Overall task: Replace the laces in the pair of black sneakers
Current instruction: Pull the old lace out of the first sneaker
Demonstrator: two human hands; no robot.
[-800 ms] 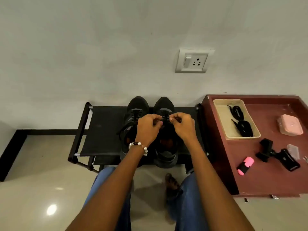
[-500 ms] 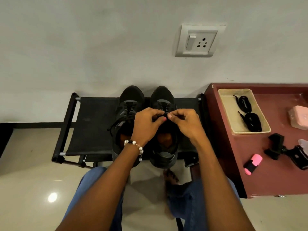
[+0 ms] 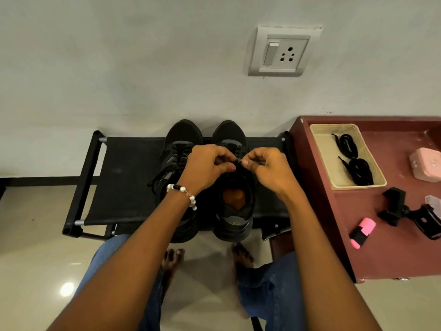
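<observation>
since the frame a moment before, our head had tipped further down and nearer, so the pair of black mesh sneakers sat lower and larger in view, while our hands kept their place over the right-hand shoe. both sneakers stood side by side on the black fabric-topped rack, toes toward the pale wall and heels toward us, so each shoe's long axis ran straight away from our knees.

our left hand, with the pearl bead bracelet at its wrist, and our right hand met fingertip to fingertip above the tongue of the right-hand black sneaker. each hand had its fingers curled in a pinch on the old black lace at that shoe's top eyelets; how much lace lay between them we could not tell, dark against dark. the left-hand black sneaker lay under our left forearm, laced, a loose end trailing to its outer side.

we judged the work to be early, at loosening the first lace. both hands were equally near the knot, and the pull would have to run outward, across the shoe's axis.

the two coiled black replacement laces lay in the shallow beige tray on the maroon side table, well apart to our right, nearer our right hand.
</observation>
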